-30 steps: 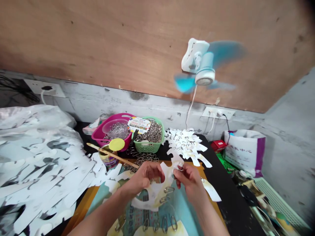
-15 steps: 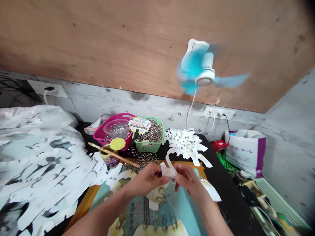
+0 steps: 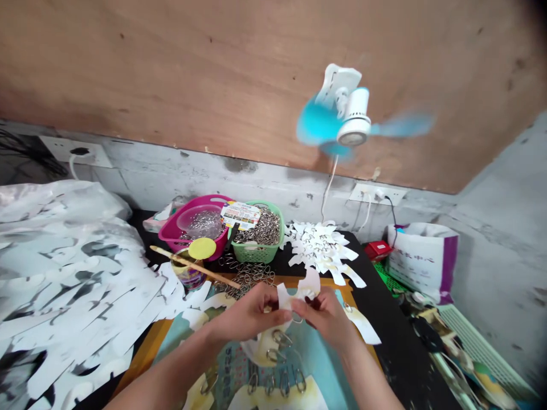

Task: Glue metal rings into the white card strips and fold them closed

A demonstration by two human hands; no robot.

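My left hand (image 3: 256,313) pinches the left part of a small white cut-out piece (image 3: 311,282), paper or thin sheet, in front of me. My right hand (image 3: 322,319) grips its right part, thumb pressed on it near the middle. Part of a metal wire loop (image 3: 297,320) peeks out below the fingers; how it joins the piece is hidden. Beneath lie more wire loops (image 3: 282,338) on a yellow-stained white piece (image 3: 265,346). Nearest me, another stained piece (image 3: 277,398) carries several wire loops along its top edge.
Behind my hands are a pink basket (image 3: 168,230) and a green basket (image 3: 256,254) of metal loops. A stick (image 3: 194,266) lies across a can (image 3: 188,277). White cut-outs (image 3: 94,296) heap at left, finished-looking pieces (image 3: 320,245) at back right. A fan (image 3: 354,134) spins above.
The right part of the white piece has turned from edge-on to facing me. My right thumb now presses onto it, closer to my left hand. The view has shifted slightly.
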